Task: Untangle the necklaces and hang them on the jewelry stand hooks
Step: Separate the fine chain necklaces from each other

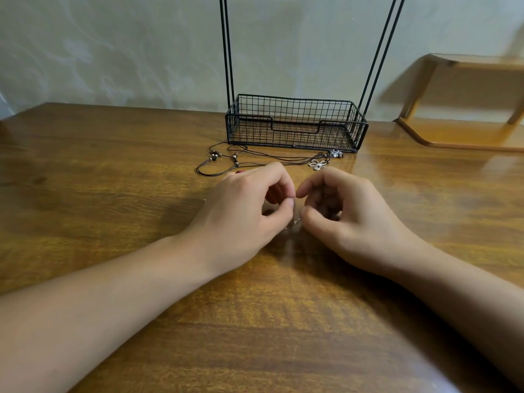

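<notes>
**Both hands pinch at a fine chain over the tabletop**

The left hand [243, 211] keeps a narrow grip: thumb and forefinger are curled together, pinching a thin silvery chain [296, 219] that hangs short and near upright between the hands. The right hand [346, 211] has curled fingers close beside the chain; whether its grip actually holds the chain I cannot tell. Beyond the hands, black cord necklaces [255, 160] lie in a loose tangle on the tabletop [113, 180], their long axis running left to right, pendants at the right end. They lie just in front of the jewelry stand [296, 123], whose wire basket base rests on the tabletop.
</notes>
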